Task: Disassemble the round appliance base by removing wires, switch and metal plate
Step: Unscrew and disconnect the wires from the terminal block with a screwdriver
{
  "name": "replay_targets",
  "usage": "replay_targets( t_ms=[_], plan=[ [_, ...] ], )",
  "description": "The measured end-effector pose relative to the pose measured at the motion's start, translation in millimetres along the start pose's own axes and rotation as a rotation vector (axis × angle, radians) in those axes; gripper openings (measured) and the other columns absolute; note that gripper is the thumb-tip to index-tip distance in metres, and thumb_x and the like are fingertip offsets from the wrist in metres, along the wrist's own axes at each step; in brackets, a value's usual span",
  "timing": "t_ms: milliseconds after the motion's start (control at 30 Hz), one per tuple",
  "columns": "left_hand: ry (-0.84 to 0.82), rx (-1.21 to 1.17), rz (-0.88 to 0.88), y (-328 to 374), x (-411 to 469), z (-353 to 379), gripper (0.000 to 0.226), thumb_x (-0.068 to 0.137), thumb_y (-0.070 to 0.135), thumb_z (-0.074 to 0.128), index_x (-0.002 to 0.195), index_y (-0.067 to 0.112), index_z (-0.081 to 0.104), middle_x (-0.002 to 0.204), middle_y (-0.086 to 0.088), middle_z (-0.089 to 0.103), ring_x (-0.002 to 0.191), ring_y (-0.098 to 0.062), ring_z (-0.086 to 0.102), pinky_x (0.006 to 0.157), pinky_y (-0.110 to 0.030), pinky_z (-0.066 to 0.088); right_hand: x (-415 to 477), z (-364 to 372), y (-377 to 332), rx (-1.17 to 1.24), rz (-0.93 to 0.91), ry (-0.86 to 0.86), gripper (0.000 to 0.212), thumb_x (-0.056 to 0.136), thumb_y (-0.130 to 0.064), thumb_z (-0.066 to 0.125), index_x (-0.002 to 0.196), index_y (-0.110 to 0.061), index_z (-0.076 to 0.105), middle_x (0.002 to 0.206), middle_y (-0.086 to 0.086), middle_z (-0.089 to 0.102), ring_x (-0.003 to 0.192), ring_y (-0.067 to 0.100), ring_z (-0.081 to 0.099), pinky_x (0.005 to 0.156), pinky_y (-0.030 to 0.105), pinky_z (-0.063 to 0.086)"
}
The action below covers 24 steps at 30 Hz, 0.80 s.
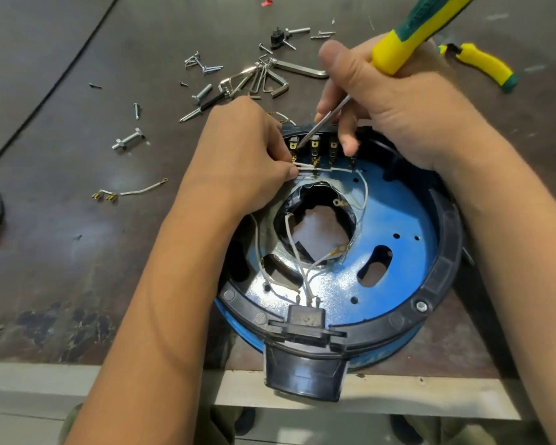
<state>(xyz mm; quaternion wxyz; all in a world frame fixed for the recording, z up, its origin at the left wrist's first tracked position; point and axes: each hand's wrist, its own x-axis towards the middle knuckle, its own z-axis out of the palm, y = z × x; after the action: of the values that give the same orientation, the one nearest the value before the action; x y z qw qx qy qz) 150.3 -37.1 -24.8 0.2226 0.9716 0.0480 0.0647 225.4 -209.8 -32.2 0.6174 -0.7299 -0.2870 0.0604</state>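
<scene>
At the near table edge, the round blue appliance base with the black plastic ring (443,258) sits with its black plug housing (305,374) hanging past the edge of the brown table (77,155).

Your left hand (244,149) has thumb and forefinger pinched together on the thin white jumper wire (321,168), right at the switch block with brass spade tabs (315,147) on the far rim. Your right hand (398,104) is clamped round the yellow-and-green screwdriver (395,53), fingers steadying the shaft, tip at the leftmost tab.

Risks, as I read it:
- The tip is aimed toward your left thumb. If the blade slips off the tab, it goes into that thumb.
- Pulling on the wire instead of the brass connector could tear it out of the crimp.
- Levering hard may bend or snap a tab.
- Neither hand clearly pins the base. A prying push plus that overhang could skid or tip it.

Contents of the base:
- the blue perforated metal plate (392,213), not yet out
- the switch block
- white wires running to the near black socket (305,316)
- two loose ring terminals over the centre opening

No parts tray. The loose screws and hex keys (264,78), one freed white wire with brass ends (135,191) and the yellow-handled pliers (482,64) all lie bare on the table, so small parts can roll off.
</scene>
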Motion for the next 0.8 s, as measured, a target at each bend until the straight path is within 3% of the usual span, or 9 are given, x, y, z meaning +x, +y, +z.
replay_targets(
  t_ms=[100,200,267,333,500,633,800],
  plan=[
    [0.004,-0.005,-0.004,0.8,-0.6,0.8,0.006,0.078,0.023,0.084,0.080,0.018,0.081,0.096,0.002,0.072,0.100,-0.008,0.063,0.072,-0.013,0.033,-2.7,1.0,-1.7,-0.109,-0.072,-0.030,0.041,0.106,-0.037,0.059,0.078,-0.009,0.070,0.076,0.001,0.075,0.048,0.022,0.066,0.056,0.024,0.049],
    [0.018,-0.011,-0.017,1.6,-1.3,0.7,0.007,0.078,0.025,0.084,0.079,0.019,0.080,0.098,0.000,0.073,0.098,-0.011,0.065,0.075,-0.019,0.037,-4.5,2.4,-2.4,-0.152,-0.180,-0.057,0.038,0.107,-0.027,0.058,0.078,-0.005,0.070,0.072,0.001,0.073,0.046,0.018,0.065,0.053,0.019,0.045],
    [0.022,-0.012,-0.014,2.0,-1.5,0.5,0.006,0.078,0.025,0.084,0.079,0.019,0.080,0.099,-0.001,0.074,0.099,-0.012,0.065,0.076,-0.021,0.038,-4.7,2.5,-2.7,-0.179,-0.234,-0.087,0.038,0.108,-0.023,0.058,0.081,0.000,0.071,0.073,0.015,0.071,0.046,0.020,0.065,0.054,0.017,0.044],
    [0.020,-0.009,-0.009,2.1,-1.4,0.1,0.006,0.078,0.024,0.084,0.079,0.019,0.081,0.098,-0.001,0.074,0.101,-0.012,0.066,0.077,-0.021,0.038,-4.6,3.6,-3.5,-0.212,-0.251,-0.101,0.040,0.108,-0.024,0.057,0.081,0.001,0.072,0.070,0.018,0.069,0.045,0.021,0.064,0.056,0.016,0.044],
    [0.014,-0.017,-0.024,1.1,-0.9,0.6,0.004,0.077,0.023,0.083,0.077,0.021,0.080,0.092,-0.001,0.075,0.102,-0.013,0.066,0.078,-0.023,0.043,-4.1,7.8,-7.2,-0.194,-0.123,-0.015,0.040,0.107,-0.031,0.057,0.073,-0.012,0.067,0.067,-0.003,0.072,0.042,0.016,0.061,0.051,0.019,0.043],
    [0.014,-0.022,-0.023,1.3,-1.0,1.3,0.003,0.078,0.024,0.082,0.078,0.022,0.080,0.094,-0.002,0.075,0.100,-0.012,0.066,0.077,-0.023,0.042,-3.9,9.0,-10.4,-0.232,-0.069,0.010,0.042,0.107,-0.035,0.057,0.071,-0.015,0.066,0.075,-0.003,0.075,0.042,0.016,0.061,0.053,0.030,0.049],
    [0.019,-0.014,-0.025,2.1,-1.7,1.7,0.002,0.079,0.023,0.081,0.079,0.023,0.080,0.098,-0.001,0.074,0.099,-0.012,0.066,0.075,-0.022,0.040,-1.9,5.9,-15.7,-0.290,0.039,-0.010,0.044,0.103,-0.049,0.058,0.073,-0.020,0.071,0.077,-0.008,0.077,0.045,0.011,0.063,0.061,0.020,0.053]
  ],
)
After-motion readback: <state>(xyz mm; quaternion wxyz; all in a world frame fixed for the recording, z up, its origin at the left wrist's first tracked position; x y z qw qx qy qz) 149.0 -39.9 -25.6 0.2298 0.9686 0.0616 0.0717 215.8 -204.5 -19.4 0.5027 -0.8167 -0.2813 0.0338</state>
